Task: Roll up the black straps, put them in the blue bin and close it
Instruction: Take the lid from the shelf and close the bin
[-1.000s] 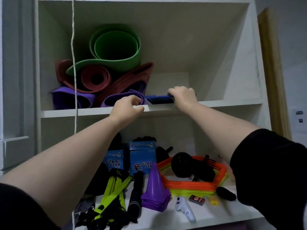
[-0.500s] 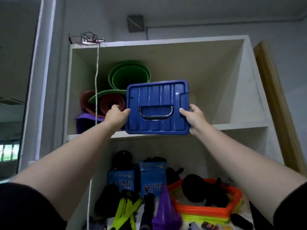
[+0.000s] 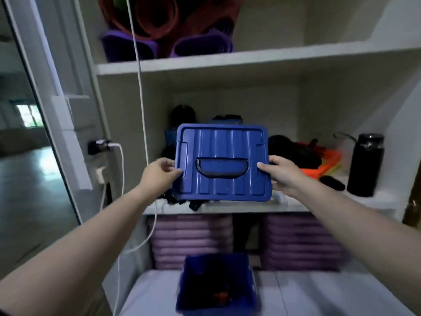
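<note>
I hold a blue ribbed lid [image 3: 222, 185] with a dark handle in front of the middle shelf, tilted toward me. My left hand [image 3: 159, 175] grips its left edge and my right hand [image 3: 281, 173] grips its right edge. Below, on the low white surface, the blue bin [image 3: 216, 302] stands open. Dark contents lie inside it, blurred, with a small red spot among them. More black straps [image 3: 180, 200] hang over the shelf edge behind the lid.
A black bottle [image 3: 365, 164] stands on the middle shelf at right, beside orange hoops [image 3: 323, 161] and dark gear. Rolled mats [image 3: 168, 35] fill the top shelf. Purple stacked mats [image 3: 191, 238] sit below. A white cable [image 3: 139, 87] hangs at left by a plugged charger [image 3: 100, 145].
Both hands took the blue lid from the top shelf and brought it down to the middle shelf's height. My view has dropped, and the open bin now shows below.
</note>
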